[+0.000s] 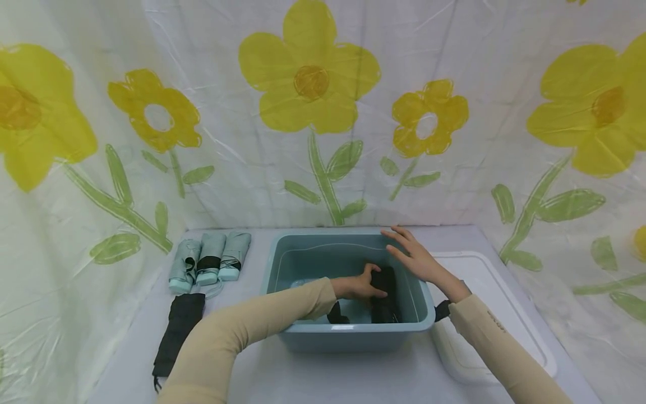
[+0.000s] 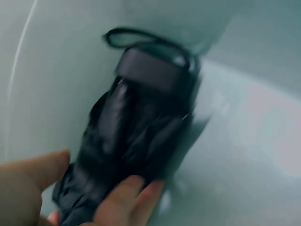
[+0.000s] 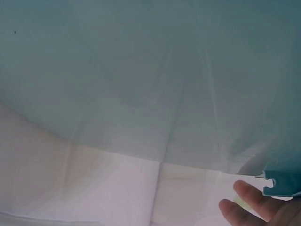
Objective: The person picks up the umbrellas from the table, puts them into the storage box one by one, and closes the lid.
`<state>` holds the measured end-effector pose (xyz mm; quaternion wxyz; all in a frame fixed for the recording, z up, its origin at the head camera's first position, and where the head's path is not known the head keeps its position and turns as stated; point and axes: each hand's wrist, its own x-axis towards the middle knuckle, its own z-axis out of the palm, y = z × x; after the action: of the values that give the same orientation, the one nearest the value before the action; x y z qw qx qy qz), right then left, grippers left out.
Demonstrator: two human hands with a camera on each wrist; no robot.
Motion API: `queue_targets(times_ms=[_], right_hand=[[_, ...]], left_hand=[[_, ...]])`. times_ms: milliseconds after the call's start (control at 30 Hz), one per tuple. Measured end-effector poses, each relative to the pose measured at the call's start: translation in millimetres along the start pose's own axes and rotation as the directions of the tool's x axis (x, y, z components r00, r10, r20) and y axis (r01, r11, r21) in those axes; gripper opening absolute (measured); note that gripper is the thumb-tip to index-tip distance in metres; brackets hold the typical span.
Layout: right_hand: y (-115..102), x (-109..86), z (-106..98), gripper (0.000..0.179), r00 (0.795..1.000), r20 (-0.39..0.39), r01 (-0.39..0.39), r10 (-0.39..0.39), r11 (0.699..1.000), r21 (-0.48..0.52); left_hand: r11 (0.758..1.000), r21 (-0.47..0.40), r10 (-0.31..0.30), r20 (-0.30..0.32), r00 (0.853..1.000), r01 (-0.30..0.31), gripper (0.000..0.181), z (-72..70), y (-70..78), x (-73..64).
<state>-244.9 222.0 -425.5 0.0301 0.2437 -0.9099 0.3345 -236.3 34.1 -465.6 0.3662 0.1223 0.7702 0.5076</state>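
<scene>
A black folded umbrella (image 1: 385, 308) lies inside the blue-grey plastic bin (image 1: 348, 340), along its right side. My left hand (image 1: 359, 284) reaches into the bin and grips this umbrella, thumb on one side and fingers on the other. In the left wrist view, the umbrella's (image 2: 141, 108) blocky end and wrist loop point away from the hand. My right hand (image 1: 416, 258) is at the bin's right rim with its fingers extended and nothing held. Two of its fingers (image 3: 254, 200) show beside the bin's wall (image 3: 141, 84) in the right wrist view.
Three pale teal folded umbrellas (image 1: 211, 258) lie side by side at the back left. Nearer on the left is a long black fabric item (image 1: 179, 334) with a cord. A white lid (image 1: 484, 292) lies right of the bin. Behind hangs a flowered curtain (image 1: 227, 168).
</scene>
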Motion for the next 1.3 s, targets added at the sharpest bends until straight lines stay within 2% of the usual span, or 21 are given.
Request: queue_targets(times_ms=[100,233,367,500,600,733,800,1000,1200,1300], right_hand=[[-0.2,0.9,-0.5,0.048,1.0,-0.001,0.0,0.0,1.0,0.004],[-0.6,1.6,-1.2,0.047,1.0,-0.005,0.006,-0.006,1.0,0.004],[-0.1,1.6,-1.8,0.047,1.0,-0.012,0.009,-0.009,1.0,0.003],[1.2,1.1,-2.6,0.048,1.0,-0.014,0.003,-0.003,1.0,0.004],[2.0,0.7,-2.6,0.048,1.0,-0.009,-0.002,0.002,1.0,0.006],[2.0,0.0,-2.8,0.048,1.0,-0.003,-0.001,0.001,1.0,0.015],[1.9,-0.3,-3.2,0.047,1.0,-0.007,0.0,0.0,1.0,0.015],[2.7,0.0,-3.0,0.048,1.0,-0.015,0.011,-0.011,1.0,0.008],[3.0,-2.0,0.1,0.047,1.0,-0.017,0.0,0.001,1.0,0.031],[2.2,-0.9,2.5,0.047,1.0,-0.017,0.008,-0.008,0.999,0.036]], left_hand=[[0.997,0.05,-0.056,0.094,0.994,0.052,0.063,-7.9,8.8,-3.5],[0.99,0.095,-0.119,0.194,0.974,0.102,0.069,-17.7,18.7,-5.5],[0.982,0.149,-0.152,0.249,0.957,0.118,0.069,-23.8,25.4,-5.4],[0.973,0.201,-0.168,0.264,0.95,0.116,0.066,-27.3,32.4,-7.5],[0.956,0.283,-0.161,0.261,0.952,0.084,0.064,-29.7,38.9,-11.1],[0.919,0.393,-0.131,0.265,0.955,0.017,0.06,-33.7,46.7,-15.7],[0.913,0.409,-0.117,0.268,0.956,-0.003,0.059,-35.9,50.2,-17.9],[0.911,0.409,-0.086,0.29,0.953,-0.043,0.059,-42.0,59.9,-28.4],[0.883,0.435,0.019,0.339,0.941,-0.175,0.06,-51.7,64.2,-42.8],[0.865,0.448,0.067,0.344,0.937,-0.226,0.062,-59.0,64.2,-52.3]])
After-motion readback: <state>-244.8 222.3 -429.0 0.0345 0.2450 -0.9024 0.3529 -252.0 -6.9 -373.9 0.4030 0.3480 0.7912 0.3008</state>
